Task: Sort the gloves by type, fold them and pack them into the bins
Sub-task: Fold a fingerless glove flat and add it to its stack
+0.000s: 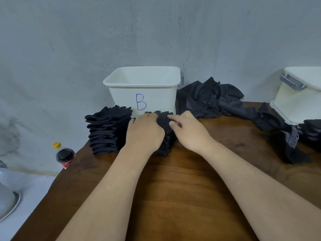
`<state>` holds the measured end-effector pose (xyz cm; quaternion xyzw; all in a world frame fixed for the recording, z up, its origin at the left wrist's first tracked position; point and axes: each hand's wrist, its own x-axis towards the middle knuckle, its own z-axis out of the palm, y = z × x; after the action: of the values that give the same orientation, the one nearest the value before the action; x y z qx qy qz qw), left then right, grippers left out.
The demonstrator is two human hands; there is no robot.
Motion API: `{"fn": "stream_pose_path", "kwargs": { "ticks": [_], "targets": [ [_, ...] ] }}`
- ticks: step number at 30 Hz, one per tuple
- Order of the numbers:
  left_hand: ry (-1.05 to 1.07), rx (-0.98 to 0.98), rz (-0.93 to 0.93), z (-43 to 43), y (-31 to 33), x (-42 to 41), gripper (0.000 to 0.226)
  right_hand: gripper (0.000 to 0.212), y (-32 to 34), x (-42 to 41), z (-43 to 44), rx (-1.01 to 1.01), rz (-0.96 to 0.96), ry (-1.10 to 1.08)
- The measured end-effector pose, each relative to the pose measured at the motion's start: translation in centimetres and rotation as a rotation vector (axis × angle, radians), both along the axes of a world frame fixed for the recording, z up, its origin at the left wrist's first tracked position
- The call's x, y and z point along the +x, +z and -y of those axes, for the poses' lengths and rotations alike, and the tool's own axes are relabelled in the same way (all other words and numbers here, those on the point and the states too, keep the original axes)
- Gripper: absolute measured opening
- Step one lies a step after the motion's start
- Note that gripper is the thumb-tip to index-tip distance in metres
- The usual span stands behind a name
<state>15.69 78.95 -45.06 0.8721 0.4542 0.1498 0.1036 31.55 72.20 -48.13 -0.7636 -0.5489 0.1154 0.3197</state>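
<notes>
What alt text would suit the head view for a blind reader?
A person's left hand presses and right hand pinches a stack of folded black gloves before a white bin marked B, on a brown table. Another folded stack stands left; loose dark gloves lie right, near a second white bin.

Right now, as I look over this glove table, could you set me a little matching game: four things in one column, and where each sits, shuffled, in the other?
Things
1. bin marked B
2. neat stack of black gloves
3. loose heap of dark gloves
4. yellow-capped bottle

Places
a. beyond the table's left edge
b. right of the bin, by the wall
c. just left of the left hand
d. directly behind the black glove that the right hand pinches

Pairs: 1-d, 2-c, 3-b, 4-a
</notes>
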Motion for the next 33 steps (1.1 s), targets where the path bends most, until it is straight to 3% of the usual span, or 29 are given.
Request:
{"fn": "stream_pose_path", "kwargs": {
  "ticks": [4, 8, 14, 18, 24, 33],
  "targets": [
    [0.015, -0.015, 0.009, 0.0, 0.4, 0.0, 0.056, 0.038, -0.7, 2.9, 1.2, 0.140, 0.181, -0.137],
    [0.028, 0.042, 0.039, 0.4, 0.1, 0.1, 0.050, 0.042, -2.2, 6.3, 2.4, 0.053, 0.386, -0.172],
    [-0.058, 0.305, 0.184, 2.4, 0.9, 1.3, 0.051, 0.047, -2.6, 7.4, 1.7, -0.097, 0.441, -0.147],
    [-0.156, 0.336, 0.164, 3.5, -0.1, 2.0, 0.055, 0.049, -2.7, 7.4, 1.8, -0.128, 0.503, -0.145],
    [-0.225, 0.323, 0.168, 4.3, -1.0, 2.5, 0.038, 0.047, -2.3, 6.5, 3.2, -0.146, 0.581, -0.075],
    [-0.362, 0.342, 0.201, 6.5, -0.6, 3.0, 0.038, 0.033, -2.6, 5.5, 11.6, -0.017, 0.485, 0.015]
  ]
}}
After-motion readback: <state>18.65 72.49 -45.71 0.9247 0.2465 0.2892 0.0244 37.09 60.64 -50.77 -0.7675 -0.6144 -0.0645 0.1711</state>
